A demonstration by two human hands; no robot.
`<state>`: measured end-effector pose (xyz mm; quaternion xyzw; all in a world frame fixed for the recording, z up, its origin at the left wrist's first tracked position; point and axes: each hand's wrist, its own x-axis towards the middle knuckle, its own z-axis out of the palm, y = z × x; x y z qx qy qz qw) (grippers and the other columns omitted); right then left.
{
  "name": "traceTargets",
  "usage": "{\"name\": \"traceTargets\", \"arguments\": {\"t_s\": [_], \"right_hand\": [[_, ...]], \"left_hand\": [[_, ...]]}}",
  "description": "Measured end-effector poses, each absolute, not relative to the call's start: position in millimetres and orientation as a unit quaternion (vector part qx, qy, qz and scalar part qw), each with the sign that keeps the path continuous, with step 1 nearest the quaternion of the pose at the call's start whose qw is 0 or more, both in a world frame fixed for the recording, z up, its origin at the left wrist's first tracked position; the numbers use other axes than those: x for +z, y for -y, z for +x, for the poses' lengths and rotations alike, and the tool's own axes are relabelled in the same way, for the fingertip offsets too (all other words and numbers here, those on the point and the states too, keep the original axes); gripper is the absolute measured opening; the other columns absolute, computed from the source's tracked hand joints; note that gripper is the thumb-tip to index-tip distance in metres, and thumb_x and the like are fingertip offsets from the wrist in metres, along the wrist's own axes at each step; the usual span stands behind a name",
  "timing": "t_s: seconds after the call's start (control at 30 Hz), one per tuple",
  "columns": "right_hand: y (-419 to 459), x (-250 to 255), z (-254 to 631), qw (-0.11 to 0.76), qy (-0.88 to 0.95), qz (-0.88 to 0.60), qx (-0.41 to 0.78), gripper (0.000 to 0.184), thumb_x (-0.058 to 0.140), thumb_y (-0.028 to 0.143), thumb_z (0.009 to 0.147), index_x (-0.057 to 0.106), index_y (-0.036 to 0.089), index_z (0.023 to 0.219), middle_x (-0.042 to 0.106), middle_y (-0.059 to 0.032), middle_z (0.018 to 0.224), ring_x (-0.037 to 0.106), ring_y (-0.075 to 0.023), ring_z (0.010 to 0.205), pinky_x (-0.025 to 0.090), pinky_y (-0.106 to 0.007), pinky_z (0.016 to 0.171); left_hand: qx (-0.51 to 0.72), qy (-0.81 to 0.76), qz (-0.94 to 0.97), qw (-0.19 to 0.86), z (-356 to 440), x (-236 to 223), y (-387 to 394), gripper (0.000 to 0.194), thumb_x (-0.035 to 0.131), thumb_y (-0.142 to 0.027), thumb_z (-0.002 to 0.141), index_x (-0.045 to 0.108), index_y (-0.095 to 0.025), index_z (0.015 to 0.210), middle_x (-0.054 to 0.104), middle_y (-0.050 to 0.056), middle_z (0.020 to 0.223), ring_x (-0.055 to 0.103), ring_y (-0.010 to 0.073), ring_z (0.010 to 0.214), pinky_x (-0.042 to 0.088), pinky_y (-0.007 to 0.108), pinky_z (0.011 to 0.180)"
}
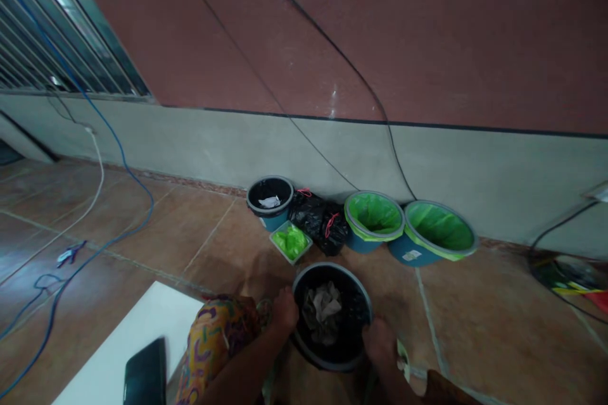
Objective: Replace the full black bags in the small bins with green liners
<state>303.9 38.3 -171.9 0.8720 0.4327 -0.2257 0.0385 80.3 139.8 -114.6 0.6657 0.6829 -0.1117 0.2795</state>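
Note:
In front of me is a round trash bin (363, 288) with a grey rim, lined with a black bag. Crumpled greyish paper or cloth (325, 310) lies inside it; I cannot tell which. My left hand (285, 311) is closed at the left side of the rim. On the opposite side, my right hand (380, 338) grips the rim, lower and nearer to me. The fingertips of both hands are partly hidden.
By the wall stand a black-lined bin (275, 221), tied black bags (311, 218) and two blue bins with green liners, one in the middle (363, 242) and one rightward (413, 253). A small green-lined basket (291, 242) sits before them. Phone (145, 373), white board (114, 342) and blue cable (118, 237) lie left.

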Motion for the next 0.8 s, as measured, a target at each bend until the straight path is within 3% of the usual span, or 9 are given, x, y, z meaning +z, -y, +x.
{"name": "traceTargets", "arguments": {"t_s": [0.23, 0.37, 0.5, 0.63, 0.8], "right_hand": [[-47.1, -143.4, 321.7, -0.054, -0.388, 0.881, -0.266, 0.039, 0.042, 0.021, 0.090, 0.063, 0.007, 0.120, 0.075, -0.0206, 0.098, 0.071, -0.0325, 0.098, 0.050, -0.036, 0.079], [-51.0, -133.0, 341.1, -0.094, -0.362, 0.888, -0.268, 0.043, 0.042, 0.027, 0.092, 0.059, 0.010, 0.127, 0.074, -0.0193, 0.104, 0.070, -0.0316, 0.100, 0.049, -0.034, 0.078], [-58.7, -126.4, 365.0, -0.104, -0.352, 0.887, -0.280, 0.039, 0.044, 0.022, 0.089, 0.063, 0.013, 0.122, 0.075, -0.0174, 0.103, 0.071, -0.0291, 0.100, 0.048, -0.030, 0.074], [-68.8, -125.6, 391.0, -0.135, -0.339, 0.890, -0.272, 0.038, 0.045, 0.016, 0.084, 0.065, 0.014, 0.116, 0.076, -0.0149, 0.100, 0.071, -0.0271, 0.097, 0.048, -0.029, 0.072], [-83.3, -129.1, 432.2, -0.154, -0.302, 0.906, -0.253, 0.039, 0.051, 0.026, 0.082, 0.066, 0.019, 0.118, 0.076, -0.0133, 0.098, 0.071, -0.0275, 0.097, 0.051, -0.029, 0.071]], "left_hand": [[-0.065, -0.687, 0.674, 0.265, 86.0, -94.0, -155.3, 0.035, 0.049, -0.009, 0.085, 0.060, -0.007, 0.118, 0.069, 0.017, 0.116, 0.065, 0.0251, 0.112, 0.046, 0.029, 0.093], [0.016, -0.682, 0.673, 0.286, 100.5, -88.4, -169.2, 0.033, 0.053, -0.016, 0.086, 0.061, -0.013, 0.118, 0.071, 0.011, 0.114, 0.066, 0.0222, 0.109, 0.046, 0.028, 0.093], [0.128, -0.666, 0.644, 0.354, 123.8, -95.8, -183.0, 0.027, 0.050, -0.015, 0.088, 0.063, -0.016, 0.111, 0.073, 0.007, 0.107, 0.067, 0.0165, 0.103, 0.046, 0.023, 0.089], [0.152, -0.659, 0.616, 0.404, 152.5, -107.6, -191.8, 0.029, 0.051, -0.013, 0.087, 0.061, -0.016, 0.113, 0.073, 0.004, 0.095, 0.068, 0.0149, 0.090, 0.047, 0.022, 0.078], [0.159, -0.647, 0.624, 0.408, 201.2, -112.4, -199.3, 0.044, 0.054, -0.011, 0.084, 0.052, -0.016, 0.128, 0.071, 0.007, 0.108, 0.067, 0.0168, 0.100, 0.046, 0.023, 0.087]]}}
